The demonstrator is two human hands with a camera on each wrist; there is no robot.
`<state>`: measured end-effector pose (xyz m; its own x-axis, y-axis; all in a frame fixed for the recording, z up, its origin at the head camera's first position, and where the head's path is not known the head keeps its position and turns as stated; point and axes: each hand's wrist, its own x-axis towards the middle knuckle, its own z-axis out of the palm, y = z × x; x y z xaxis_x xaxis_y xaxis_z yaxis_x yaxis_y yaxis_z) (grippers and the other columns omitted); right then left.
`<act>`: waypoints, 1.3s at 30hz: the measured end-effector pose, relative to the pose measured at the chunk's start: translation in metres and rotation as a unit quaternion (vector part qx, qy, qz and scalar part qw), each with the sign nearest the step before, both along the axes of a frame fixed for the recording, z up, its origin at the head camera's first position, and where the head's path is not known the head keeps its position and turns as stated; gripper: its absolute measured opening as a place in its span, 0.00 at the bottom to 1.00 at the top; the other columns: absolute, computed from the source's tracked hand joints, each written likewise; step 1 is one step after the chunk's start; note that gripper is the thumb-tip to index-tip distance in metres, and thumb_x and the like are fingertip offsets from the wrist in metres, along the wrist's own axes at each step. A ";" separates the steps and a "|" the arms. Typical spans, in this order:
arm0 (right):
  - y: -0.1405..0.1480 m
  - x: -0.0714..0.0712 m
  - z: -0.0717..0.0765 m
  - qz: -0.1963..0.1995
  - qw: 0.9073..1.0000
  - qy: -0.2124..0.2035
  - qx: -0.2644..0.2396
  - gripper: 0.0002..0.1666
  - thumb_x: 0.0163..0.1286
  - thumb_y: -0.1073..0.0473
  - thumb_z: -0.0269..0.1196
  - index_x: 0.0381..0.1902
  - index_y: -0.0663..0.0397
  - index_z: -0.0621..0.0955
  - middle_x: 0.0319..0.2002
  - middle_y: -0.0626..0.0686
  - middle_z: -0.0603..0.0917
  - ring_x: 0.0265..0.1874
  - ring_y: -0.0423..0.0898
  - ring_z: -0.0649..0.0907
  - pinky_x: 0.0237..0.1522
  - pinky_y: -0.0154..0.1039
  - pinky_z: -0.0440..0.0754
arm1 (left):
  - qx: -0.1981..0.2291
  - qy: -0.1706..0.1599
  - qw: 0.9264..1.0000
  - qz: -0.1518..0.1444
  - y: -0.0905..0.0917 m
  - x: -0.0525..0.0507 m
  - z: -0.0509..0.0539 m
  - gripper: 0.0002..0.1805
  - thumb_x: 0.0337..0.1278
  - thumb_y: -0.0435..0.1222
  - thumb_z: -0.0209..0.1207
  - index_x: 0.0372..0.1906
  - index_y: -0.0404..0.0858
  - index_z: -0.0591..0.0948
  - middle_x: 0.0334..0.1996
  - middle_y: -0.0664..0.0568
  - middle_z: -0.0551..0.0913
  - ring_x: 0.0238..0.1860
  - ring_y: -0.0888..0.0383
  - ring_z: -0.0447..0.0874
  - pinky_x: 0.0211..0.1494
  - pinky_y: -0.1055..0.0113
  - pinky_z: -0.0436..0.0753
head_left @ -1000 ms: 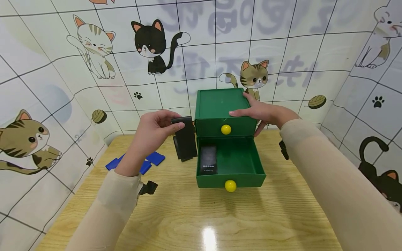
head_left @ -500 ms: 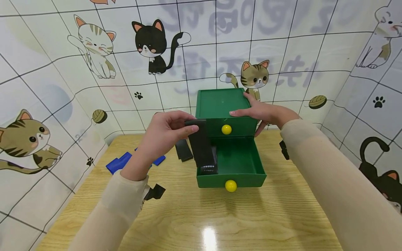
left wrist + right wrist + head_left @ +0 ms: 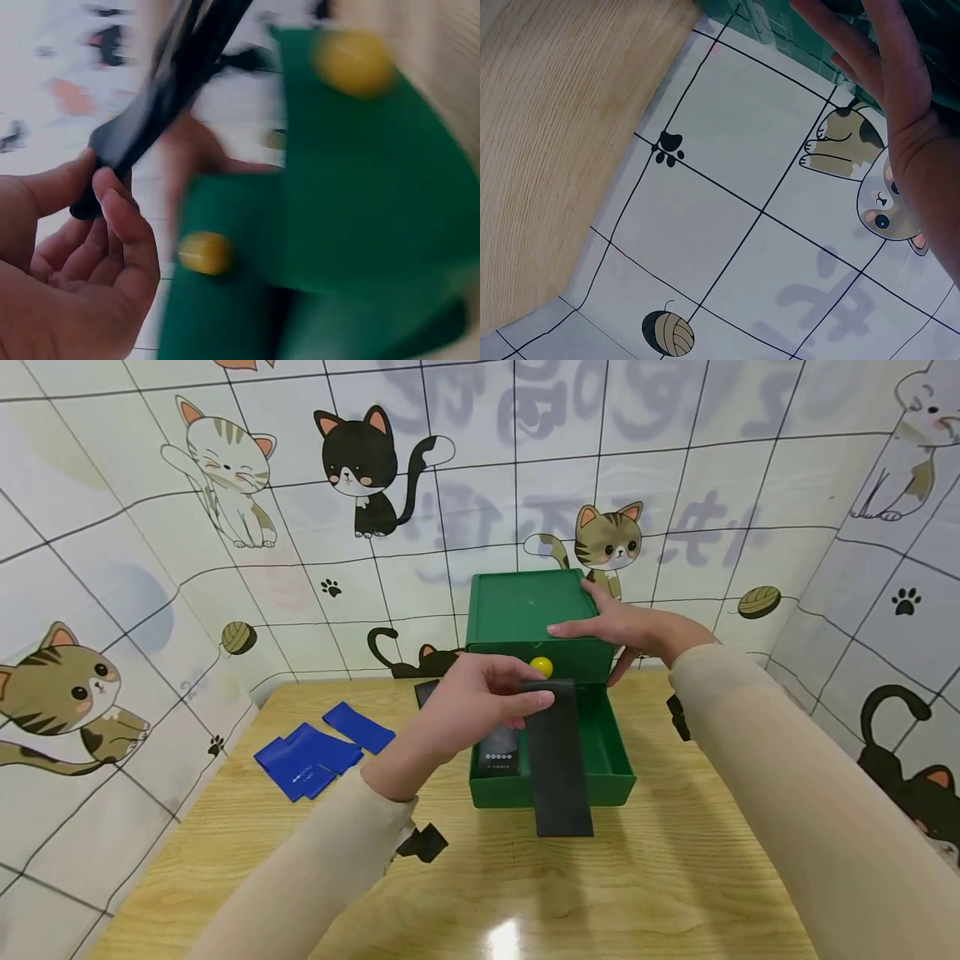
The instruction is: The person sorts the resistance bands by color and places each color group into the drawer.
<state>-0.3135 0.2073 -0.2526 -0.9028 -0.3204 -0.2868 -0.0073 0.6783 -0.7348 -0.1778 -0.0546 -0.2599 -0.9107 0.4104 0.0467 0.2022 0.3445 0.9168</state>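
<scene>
In the head view my left hand (image 3: 480, 706) pinches the top end of a black strip (image 3: 558, 768), which hangs over the pulled-out lower drawer (image 3: 611, 789) of a green box (image 3: 528, 606). The left wrist view shows thumb and fingers pinching the folded black strip (image 3: 142, 124). Inside the drawer, at its left, lies another black piece (image 3: 498, 756) with a row of pale dots. My right hand (image 3: 626, 625) rests on the box's top right edge, fingers spread; in the right wrist view the hand (image 3: 900, 82) touches the green box.
Several blue flat pieces (image 3: 300, 756) lie on the wooden table (image 3: 465, 893) at the left. Part of a black piece (image 3: 425, 692) shows behind my left hand. A cat-patterned cloth (image 3: 480, 460) stands behind the box and along both sides.
My left hand has moved right with the black strip, from beside the box to in front of the drawer. More of the blue pieces shows. The right hand stays put.
</scene>
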 end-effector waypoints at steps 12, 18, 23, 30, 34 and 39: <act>-0.003 -0.003 0.000 0.003 1.000 -0.003 0.003 0.75 0.67 0.22 0.65 0.82 0.22 0.21 0.87 0.63 0.33 0.80 0.72 0.62 0.40 0.58 0.92 | -0.116 0.002 0.993 0.023 0.011 -0.047 -0.038 0.19 0.70 0.42 0.69 0.60 0.39 0.86 0.52 0.45 0.91 0.37 0.53 0.93 0.46 0.61 0.92; -0.004 -0.004 0.001 0.002 1.000 -0.008 0.001 0.74 0.68 0.23 0.64 0.82 0.22 0.20 0.87 0.62 0.30 0.79 0.74 0.62 0.40 0.59 0.92 | -0.145 0.017 0.989 0.013 0.008 -0.052 -0.042 0.18 0.72 0.41 0.68 0.60 0.38 0.86 0.53 0.45 0.91 0.40 0.55 0.94 0.49 0.62 0.91; -0.003 -0.002 0.000 0.000 1.000 -0.008 -0.002 0.75 0.66 0.22 0.65 0.82 0.21 0.21 0.87 0.60 0.29 0.80 0.73 0.60 0.40 0.58 0.92 | -0.179 0.040 0.983 -0.021 0.009 -0.056 -0.049 0.15 0.73 0.39 0.67 0.58 0.38 0.86 0.51 0.46 0.91 0.41 0.58 0.93 0.49 0.64 0.91; -0.001 -0.003 -0.001 -0.002 1.000 -0.003 0.000 0.76 0.65 0.21 0.66 0.83 0.21 0.22 0.88 0.60 0.30 0.80 0.72 0.61 0.39 0.57 0.92 | -0.198 0.063 0.977 -0.041 0.010 -0.060 -0.053 0.12 0.73 0.36 0.66 0.56 0.36 0.86 0.49 0.44 0.91 0.39 0.57 0.93 0.47 0.66 0.90; 0.001 -0.003 -0.001 -0.002 1.000 -0.005 -0.001 0.75 0.66 0.22 0.66 0.83 0.21 0.22 0.88 0.60 0.30 0.80 0.72 0.61 0.39 0.58 0.92 | -0.212 0.069 0.974 -0.035 0.010 -0.062 -0.051 0.12 0.74 0.36 0.65 0.56 0.37 0.86 0.50 0.45 0.91 0.38 0.57 0.92 0.47 0.64 0.90; 0.001 -0.002 0.000 -0.002 1.000 -0.008 -0.004 0.75 0.67 0.23 0.66 0.83 0.22 0.22 0.88 0.60 0.31 0.80 0.72 0.62 0.40 0.58 0.92 | -0.233 0.079 0.968 -0.038 0.011 -0.064 -0.049 0.12 0.76 0.37 0.63 0.57 0.38 0.87 0.52 0.45 0.90 0.38 0.57 0.91 0.48 0.63 0.89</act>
<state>-0.3159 0.2087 -0.2524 -0.8992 -0.3192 -0.2994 0.0080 0.6720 -0.7405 -0.2423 -0.0440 -0.3087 -0.8736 0.4861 -0.0239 0.3684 0.6925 0.6203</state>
